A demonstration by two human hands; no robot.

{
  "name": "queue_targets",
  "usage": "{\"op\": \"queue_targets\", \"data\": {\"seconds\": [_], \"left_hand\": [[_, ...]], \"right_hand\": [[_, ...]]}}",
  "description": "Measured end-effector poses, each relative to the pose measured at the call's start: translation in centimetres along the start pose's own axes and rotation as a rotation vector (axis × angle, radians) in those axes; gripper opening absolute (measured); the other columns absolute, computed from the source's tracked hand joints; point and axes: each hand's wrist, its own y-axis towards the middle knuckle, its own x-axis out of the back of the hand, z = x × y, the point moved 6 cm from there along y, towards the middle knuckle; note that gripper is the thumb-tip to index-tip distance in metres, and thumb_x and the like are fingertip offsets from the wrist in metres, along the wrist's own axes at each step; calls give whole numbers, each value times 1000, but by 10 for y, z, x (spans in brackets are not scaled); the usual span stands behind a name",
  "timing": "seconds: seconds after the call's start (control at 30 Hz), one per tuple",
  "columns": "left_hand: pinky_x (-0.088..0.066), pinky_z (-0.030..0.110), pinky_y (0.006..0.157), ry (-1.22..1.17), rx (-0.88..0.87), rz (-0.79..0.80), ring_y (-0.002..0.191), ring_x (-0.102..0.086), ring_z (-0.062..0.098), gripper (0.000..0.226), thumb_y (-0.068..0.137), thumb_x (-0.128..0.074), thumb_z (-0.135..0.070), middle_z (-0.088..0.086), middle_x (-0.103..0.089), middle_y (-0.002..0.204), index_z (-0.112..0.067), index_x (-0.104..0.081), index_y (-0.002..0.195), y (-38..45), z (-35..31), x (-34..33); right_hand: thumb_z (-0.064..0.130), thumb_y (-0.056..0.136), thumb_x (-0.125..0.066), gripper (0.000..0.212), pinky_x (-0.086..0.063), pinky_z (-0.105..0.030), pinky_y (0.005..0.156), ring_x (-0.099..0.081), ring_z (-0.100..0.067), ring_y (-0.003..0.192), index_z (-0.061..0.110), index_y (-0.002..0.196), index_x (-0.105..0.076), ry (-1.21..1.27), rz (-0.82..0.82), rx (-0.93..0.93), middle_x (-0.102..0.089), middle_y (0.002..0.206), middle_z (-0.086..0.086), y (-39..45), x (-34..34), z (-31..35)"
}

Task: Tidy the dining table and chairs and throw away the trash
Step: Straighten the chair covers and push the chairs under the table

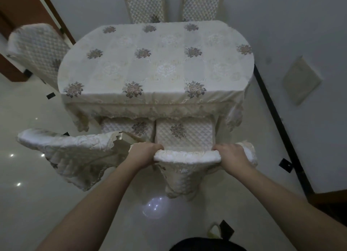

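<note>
Both bare arms are reaching forward, left hand and right hand each curling fingers downward in a grip.

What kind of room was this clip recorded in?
Most likely a home dining room: an oval table under a cream floral tablecloth, matching chairs in quilted cream covers such as the one both hands grip by its backrest, and a glossy pale tiled floor.

Quilted cloth chair covers; embroidered tablecloth (lace-edged); glossy tiled floor.
</note>
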Motion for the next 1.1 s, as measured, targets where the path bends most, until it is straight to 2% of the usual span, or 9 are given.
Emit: {"op": "queue_targets", "data": {"seconds": [0.1,0.33,0.47,0.67,0.87,0.93,1.0,1.1], "left_hand": [[-50,33,71,22,0,48,95,-64,20,31,81,-58,-48,-6,-69,104,-39,-62,111,13,10,5],[-40,31,69,86,53,122,100,-62,24,32,89,-54,-39,0,-66,113,-28,-56,119,35,14,19],[-44,33,69,77,59,113,99,-62,24,30,90,-54,-35,1,-66,110,-26,-58,118,43,8,23],[-36,32,65,19,78,94,101,-61,23,27,88,-55,-32,-1,-65,114,-26,-57,114,49,1,23],[-36,32,68,-13,102,81,106,-59,24,32,87,-56,-27,0,-64,117,-27,-56,120,53,0,22],[-40,33,71,-38,101,92,105,-59,27,34,86,-58,-25,3,-65,116,-26,-56,120,55,2,19],[-42,38,82,-44,97,108,106,-58,28,36,84,-61,-29,4,-64,116,-26,-55,120,58,5,16],[-36,48,99,22,108,122,111,-55,29,39,82,-64,-38,4,-61,118,-29,-53,119,60,8,10]], "right_hand": [[25,83,-60,34,-36,-34,85,-57,-21,103,37,115,-56,20,3,-22,-62,109,5,12,0,5],[26,83,-61,33,-35,-34,90,-55,-23,105,36,115,-57,7,-6,-27,-61,110,4,38,8,4],[27,79,-66,35,-31,-34,96,-56,-24,106,33,113,-60,6,-27,0,-63,107,2,46,13,-4],[32,81,-64,30,-30,-35,96,-56,-24,105,36,111,-61,13,-10,1,-64,107,2,58,10,-19],[17,77,-67,36,-31,-35,91,-56,-29,102,30,111,-62,6,-41,26,-64,106,-3,62,12,-27],[17,76,-68,38,-33,-35,90,-56,-29,101,30,111,-63,4,-41,23,-65,106,-3,63,11,-25],[18,76,-69,39,-34,-36,89,-56,-28,100,31,111,-63,-10,-22,15,-64,106,-3,65,12,-24],[19,78,-66,41,-35,-36,91,-55,-28,104,33,116,-59,-19,-3,-4,-61,111,-3,62,11,-25]]}}
